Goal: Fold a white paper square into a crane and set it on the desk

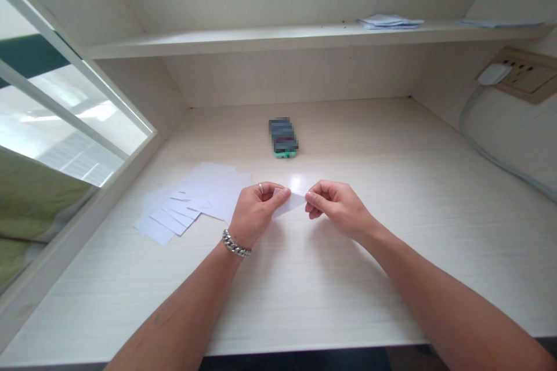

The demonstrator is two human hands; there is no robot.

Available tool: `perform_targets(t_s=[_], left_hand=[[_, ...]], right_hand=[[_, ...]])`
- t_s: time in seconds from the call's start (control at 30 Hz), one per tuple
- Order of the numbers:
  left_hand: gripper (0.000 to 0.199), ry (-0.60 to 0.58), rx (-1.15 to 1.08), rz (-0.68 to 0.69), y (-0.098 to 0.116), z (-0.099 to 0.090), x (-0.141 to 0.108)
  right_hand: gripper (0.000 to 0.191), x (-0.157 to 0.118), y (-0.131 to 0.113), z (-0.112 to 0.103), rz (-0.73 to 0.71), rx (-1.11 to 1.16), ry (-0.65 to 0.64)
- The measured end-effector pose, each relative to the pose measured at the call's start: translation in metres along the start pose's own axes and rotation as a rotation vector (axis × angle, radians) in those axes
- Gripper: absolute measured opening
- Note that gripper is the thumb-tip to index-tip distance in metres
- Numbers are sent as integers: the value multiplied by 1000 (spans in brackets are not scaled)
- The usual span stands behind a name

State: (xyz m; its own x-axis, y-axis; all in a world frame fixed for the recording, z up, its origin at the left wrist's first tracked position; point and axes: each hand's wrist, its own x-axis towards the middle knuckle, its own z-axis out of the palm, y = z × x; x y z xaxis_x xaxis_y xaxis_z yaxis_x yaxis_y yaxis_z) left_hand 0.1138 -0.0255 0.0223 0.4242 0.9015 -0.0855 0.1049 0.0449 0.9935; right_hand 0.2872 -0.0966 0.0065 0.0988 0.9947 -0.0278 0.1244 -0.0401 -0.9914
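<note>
Between my two hands is a small white piece of paper (pixel 289 204), held a little above the desk and narrowing to a point on the right. My left hand (pixel 257 208), with a ring and a chain bracelet (pixel 236 244) at the wrist, pinches its left part between thumb and fingers. The thumb and forefinger of my right hand (pixel 333 204) are closed on its right tip. Left of my left hand, white paper sheets (pixel 217 185) lie overlapping on the desk, with several smaller slips (pixel 167 221) fanned out on top.
A phone (pixel 284 138) with a green edge, its screen pixelated, lies beyond my hands on the pale desk (pixel 369 295). A shelf (pixel 243 40) above bears folded papers (pixel 390 22). At right, a cable (pixel 491 156) runs from a plug (pixel 495 74) in the wall socket (pixel 528 75).
</note>
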Motion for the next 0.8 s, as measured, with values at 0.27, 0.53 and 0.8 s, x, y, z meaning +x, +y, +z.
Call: perform_targets(t_s=[0.27,0.53,0.8], left_hand=[[22,-71,-40,-59,3,4,-4],[20,-36,-19,-17,-2,3,-1],[22,-76,-28,-28,-3,6,-3]], right_hand=[[22,0,0,5,-14,-43,-8],[17,2,1,3,-2,-22,12],[15,1,4,4,-52,-98,11]])
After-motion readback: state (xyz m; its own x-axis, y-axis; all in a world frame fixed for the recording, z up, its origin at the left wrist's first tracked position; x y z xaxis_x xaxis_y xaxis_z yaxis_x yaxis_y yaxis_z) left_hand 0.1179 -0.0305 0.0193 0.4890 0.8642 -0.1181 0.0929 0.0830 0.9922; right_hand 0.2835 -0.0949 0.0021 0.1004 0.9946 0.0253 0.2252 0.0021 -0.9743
